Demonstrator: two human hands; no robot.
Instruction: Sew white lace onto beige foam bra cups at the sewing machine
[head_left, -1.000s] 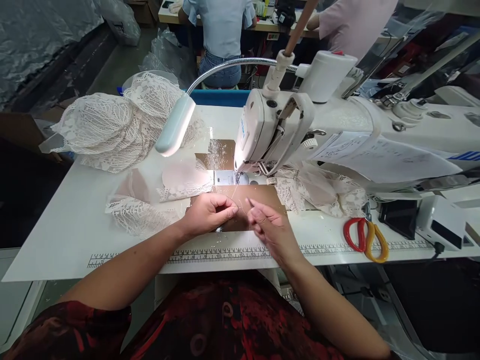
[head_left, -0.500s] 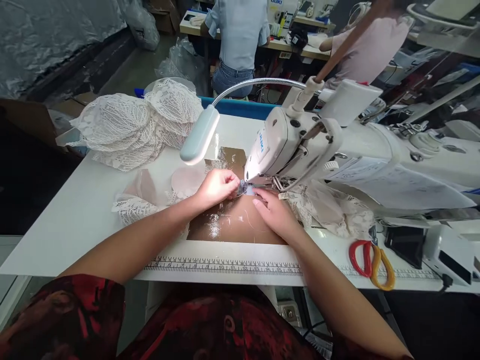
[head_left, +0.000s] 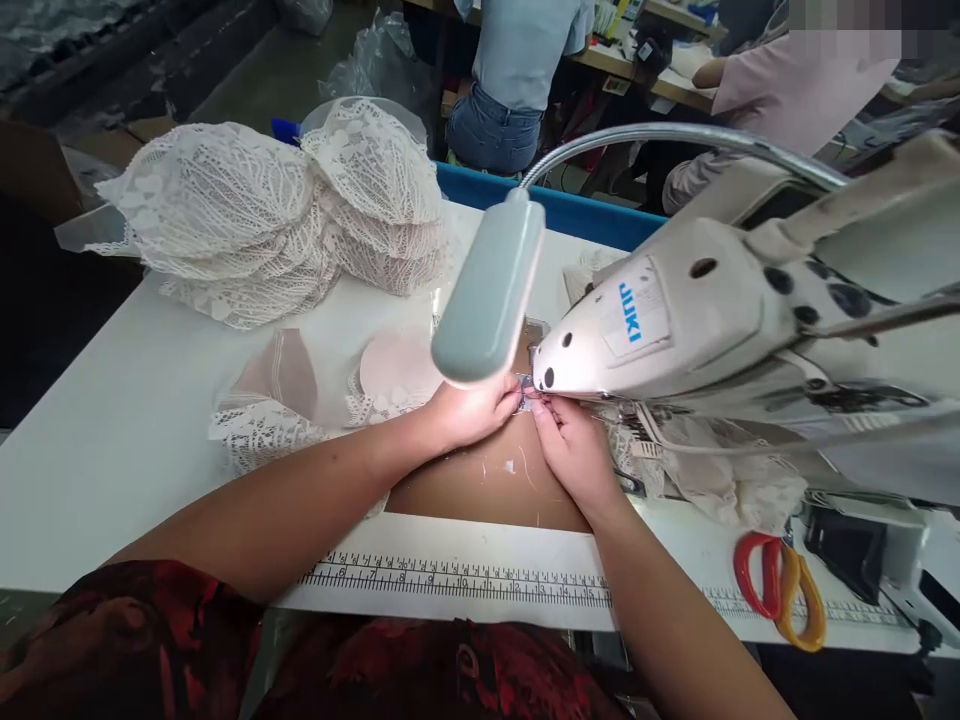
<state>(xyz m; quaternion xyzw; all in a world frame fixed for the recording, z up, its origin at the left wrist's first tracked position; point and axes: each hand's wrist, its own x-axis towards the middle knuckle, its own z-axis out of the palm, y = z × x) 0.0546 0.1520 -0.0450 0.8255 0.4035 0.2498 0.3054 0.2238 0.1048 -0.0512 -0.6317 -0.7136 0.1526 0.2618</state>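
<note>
Sewing machine [head_left: 660, 300] stood at right of tabletop [head_left: 112, 430], its needle area [head_left: 526, 392] between two hands. Left hand [head_left: 476, 412] sat partly behind lamp head [head_left: 487, 290], fingers bent toward needle area; right hand [head_left: 579, 450] just opposite, fingers curled inward. Could not tell whether fingers of either hand grasped anything. Brown sheet [head_left: 480, 490] lay beneath hands. Lace heap [head_left: 225, 200] rose at back left; scissors [head_left: 772, 585] with red and yellow handles lay at right, near front edge.
</note>
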